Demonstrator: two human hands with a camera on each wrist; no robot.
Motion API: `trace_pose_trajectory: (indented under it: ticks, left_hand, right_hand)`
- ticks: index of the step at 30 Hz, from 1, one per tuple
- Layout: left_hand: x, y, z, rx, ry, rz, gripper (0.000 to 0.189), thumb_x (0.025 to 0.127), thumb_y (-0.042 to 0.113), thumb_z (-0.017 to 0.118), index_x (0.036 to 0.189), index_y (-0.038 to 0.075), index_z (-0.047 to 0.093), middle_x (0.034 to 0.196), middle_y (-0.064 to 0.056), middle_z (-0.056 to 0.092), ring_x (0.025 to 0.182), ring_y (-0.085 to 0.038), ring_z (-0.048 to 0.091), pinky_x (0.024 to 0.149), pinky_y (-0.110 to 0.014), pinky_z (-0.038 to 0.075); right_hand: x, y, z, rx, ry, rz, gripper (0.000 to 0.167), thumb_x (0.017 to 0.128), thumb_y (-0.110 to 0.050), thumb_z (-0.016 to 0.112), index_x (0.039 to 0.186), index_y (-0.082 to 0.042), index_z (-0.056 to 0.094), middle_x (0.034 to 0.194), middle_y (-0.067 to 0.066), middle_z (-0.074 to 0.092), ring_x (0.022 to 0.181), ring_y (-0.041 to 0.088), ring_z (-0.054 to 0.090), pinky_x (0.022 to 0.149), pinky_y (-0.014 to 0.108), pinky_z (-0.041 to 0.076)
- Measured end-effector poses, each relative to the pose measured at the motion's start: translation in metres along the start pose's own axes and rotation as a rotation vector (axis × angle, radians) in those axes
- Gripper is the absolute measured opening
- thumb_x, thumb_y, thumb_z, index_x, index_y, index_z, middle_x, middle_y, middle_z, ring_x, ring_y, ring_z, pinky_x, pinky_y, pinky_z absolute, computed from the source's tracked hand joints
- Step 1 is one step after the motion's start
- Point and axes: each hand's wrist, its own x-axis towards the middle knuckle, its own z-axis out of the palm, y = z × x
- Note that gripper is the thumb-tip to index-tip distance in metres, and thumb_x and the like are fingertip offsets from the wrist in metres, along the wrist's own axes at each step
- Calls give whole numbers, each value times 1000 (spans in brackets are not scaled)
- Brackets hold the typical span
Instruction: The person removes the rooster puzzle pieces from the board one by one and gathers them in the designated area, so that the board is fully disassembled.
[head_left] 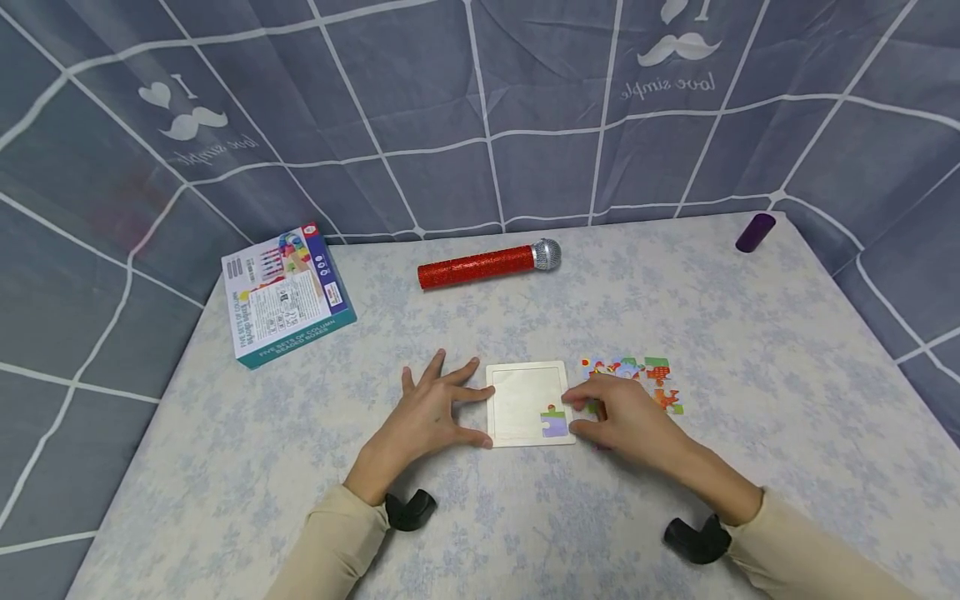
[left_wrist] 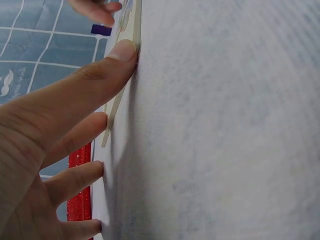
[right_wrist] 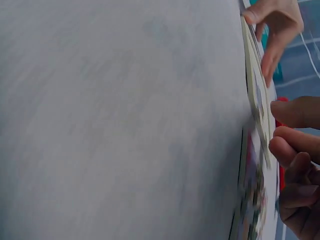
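Observation:
A square wooden puzzle tray [head_left: 521,404] lies flat on the table, with a lilac and green puzzle piece [head_left: 555,425] in its lower right corner. My left hand [head_left: 429,415] has its fingers spread; the thumb and a finger touch the tray's left edge. At the tray's right edge is my right hand [head_left: 633,423], thumb and index finger apart, the other fingers curled. Nothing shows between its fingertips in the right wrist view. Colourful puzzle pieces [head_left: 657,373] lie to the right of the tray, partly hidden by the right hand.
A red glitter microphone [head_left: 480,267] lies behind the tray. At the back left is a boxed bead set [head_left: 288,296], and a small purple cylinder [head_left: 755,232] lies at the back right. A grey curtain [head_left: 435,100] with white lines hangs behind the table.

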Motion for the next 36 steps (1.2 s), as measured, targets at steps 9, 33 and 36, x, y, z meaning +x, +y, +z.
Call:
trace_pose_trajectory:
  ticks: [9,33,36]
  left_hand:
    - [0,0,-1,0,2,-2,71,59,43,93,123,23,71,150,-5,44,144,-48,16,99,-82,3]
    - [1,2,-2,7,-6,-13,71,58,42,93,123,22,71,150,-6,44,144,-48,16,99,-82,4]
    - [1,2,-1,3,-6,-14,71,58,42,93,123,22,71,150,-6,44,144,-48,16,99,-82,3]
  right_hand:
    - [10,-7,12,-94,-44,-78,34,78,-7,79,112,-4,73,96,-1,62,73,9,49,63,24,42]
    - [11,-5,15,78,19,14,15,85,-3,73,95,-13,75,74,-10,64,52,5,46,50,23,39]
    - [11,-5,15,117,29,46,14,86,-3,73,94,-14,76,70,-7,64,50,6,45,47,23,38]
